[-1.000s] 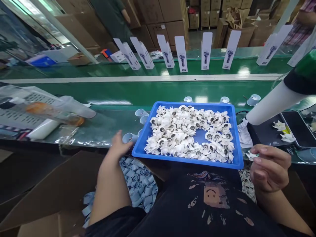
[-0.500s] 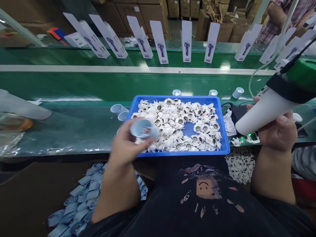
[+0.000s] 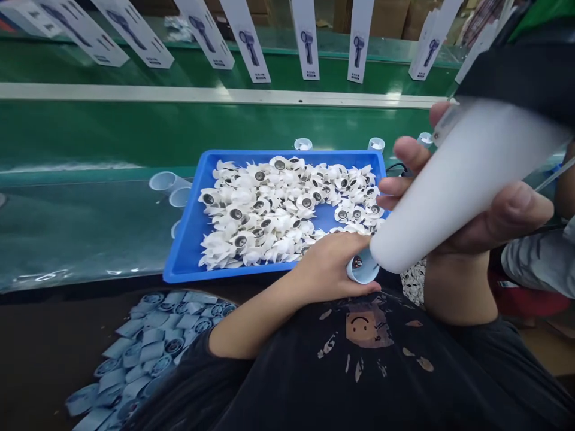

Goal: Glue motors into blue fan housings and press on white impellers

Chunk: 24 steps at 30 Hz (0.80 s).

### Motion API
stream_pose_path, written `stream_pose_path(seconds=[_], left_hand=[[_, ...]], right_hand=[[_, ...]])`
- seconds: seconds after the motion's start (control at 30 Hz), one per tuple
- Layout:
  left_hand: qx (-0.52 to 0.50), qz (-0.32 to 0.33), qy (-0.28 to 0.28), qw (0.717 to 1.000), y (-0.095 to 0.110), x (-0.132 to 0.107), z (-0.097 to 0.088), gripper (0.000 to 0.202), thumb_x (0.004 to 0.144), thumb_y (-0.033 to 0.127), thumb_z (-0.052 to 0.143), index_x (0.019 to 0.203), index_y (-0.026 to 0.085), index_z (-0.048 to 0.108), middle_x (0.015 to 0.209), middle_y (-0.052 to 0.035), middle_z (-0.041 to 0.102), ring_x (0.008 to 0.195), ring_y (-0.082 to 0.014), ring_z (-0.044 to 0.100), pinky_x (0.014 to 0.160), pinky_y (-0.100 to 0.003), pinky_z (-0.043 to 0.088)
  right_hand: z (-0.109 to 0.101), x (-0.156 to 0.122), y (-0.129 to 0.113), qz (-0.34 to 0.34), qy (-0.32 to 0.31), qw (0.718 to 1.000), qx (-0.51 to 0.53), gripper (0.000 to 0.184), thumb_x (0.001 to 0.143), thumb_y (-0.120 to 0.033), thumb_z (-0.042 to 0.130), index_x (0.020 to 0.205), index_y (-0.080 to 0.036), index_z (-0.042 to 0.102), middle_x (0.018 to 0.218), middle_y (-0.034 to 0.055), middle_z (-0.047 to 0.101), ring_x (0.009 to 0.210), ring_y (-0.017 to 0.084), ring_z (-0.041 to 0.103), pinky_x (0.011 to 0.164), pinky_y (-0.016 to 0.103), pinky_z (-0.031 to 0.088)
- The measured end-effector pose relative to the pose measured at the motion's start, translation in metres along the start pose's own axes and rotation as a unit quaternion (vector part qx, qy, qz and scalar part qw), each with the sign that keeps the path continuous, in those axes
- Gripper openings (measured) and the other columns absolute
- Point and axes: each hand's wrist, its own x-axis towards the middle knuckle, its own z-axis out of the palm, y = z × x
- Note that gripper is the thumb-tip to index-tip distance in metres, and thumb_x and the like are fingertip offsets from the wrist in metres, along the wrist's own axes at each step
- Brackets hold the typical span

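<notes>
My left hand (image 3: 326, 266) is closed around a short light-blue plastic cylinder (image 3: 362, 275), tilted with its opening towards me. Small dark and metallic parts show inside it. In my right hand (image 3: 487, 224) is a white tapered tool (image 3: 453, 185) with a black collar (image 3: 516, 75) and a green end. Its rounded tip lies at the cylinder's mouth; whether they touch, I cannot tell. The thumb is below the tool and several fingers stick out beyond its far side. Near my left hand, a blue tray (image 3: 184, 251) holds many white fan impellers (image 3: 269, 221).
Light-blue cylinders lie left of the tray (image 3: 166, 181) and stand behind it (image 3: 303, 144). A heap of them (image 3: 153, 341) is at lower left. Printed white boxes (image 3: 308, 45) line the far side of the green conveyor (image 3: 112, 129). A person's grey-clad leg (image 3: 534, 263) shows at right.
My left hand has carried the blue cylinder right, from over the tray to its front edge. The white tool has come left and down to meet it. The view has shifted.
</notes>
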Motion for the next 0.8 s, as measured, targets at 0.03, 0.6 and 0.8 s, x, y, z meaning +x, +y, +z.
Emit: stream_pose_path(seconds=[0.03, 0.6, 0.8], left_hand=[[-0.003, 0.004, 0.015, 1.000, 0.002, 0.001, 0.002, 0.042, 0.076, 0.044, 0.076, 0.105, 0.020, 0.060, 0.097, -0.0065, 0.072, 0.088, -0.0255, 0.068, 0.075, -0.037, 0.053], [0.003, 0.008, 0.061, 0.998, 0.005, 0.005, 0.006, 0.034, 0.077, 0.046, 0.073, 0.092, 0.018, 0.059, 0.089, -0.0064, 0.070, 0.082, -0.0236, 0.066, 0.070, -0.035, 0.051], [0.010, 0.014, 0.059, 0.998, 0.005, 0.006, 0.006, 0.036, 0.078, 0.047, 0.072, 0.096, 0.018, 0.060, 0.091, -0.0072, 0.070, 0.084, -0.0243, 0.065, 0.071, -0.036, 0.050]], right_hand=[[0.005, 0.002, -0.003, 0.015, 0.010, 0.999, 0.049, 0.092, 0.069, -0.092, 0.039, 0.135, -0.027, 0.039, 0.096, 0.0085, 0.064, 0.074, 0.025, 0.066, 0.066, 0.045, 0.054], [0.023, -0.005, 0.000, -0.006, 0.068, 0.941, 0.331, 0.070, 0.067, -0.075, 0.073, 0.111, -0.024, 0.056, 0.083, -0.0045, 0.065, 0.069, 0.016, 0.065, 0.063, 0.030, 0.057], [0.022, -0.008, 0.004, 0.002, 0.069, 0.970, 0.235, 0.049, 0.078, -0.076, 0.063, 0.105, -0.036, 0.062, 0.091, -0.0037, 0.064, 0.076, 0.021, 0.067, 0.066, 0.034, 0.058]])
